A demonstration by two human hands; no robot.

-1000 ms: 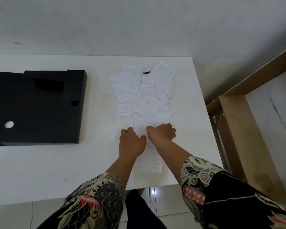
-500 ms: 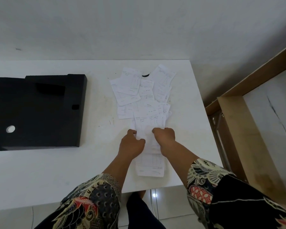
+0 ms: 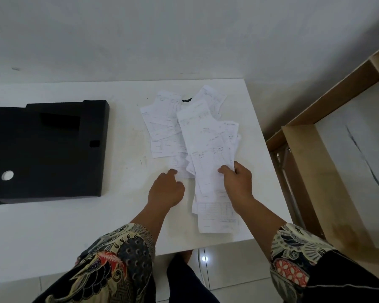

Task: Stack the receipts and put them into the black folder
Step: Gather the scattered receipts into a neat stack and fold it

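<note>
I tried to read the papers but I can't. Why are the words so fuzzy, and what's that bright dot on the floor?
In the head view, the print on the receipts is pale and too small and soft to read; the bright dot is glare of a light on the shiny floor tile; the wide lens bends the table edges; the black folder shows almost no detail.

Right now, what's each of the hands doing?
Left hand: holding nothing, fingertips reaching to a loose receipt on the table.
Right hand: closed on a bunch of receipts.
</note>
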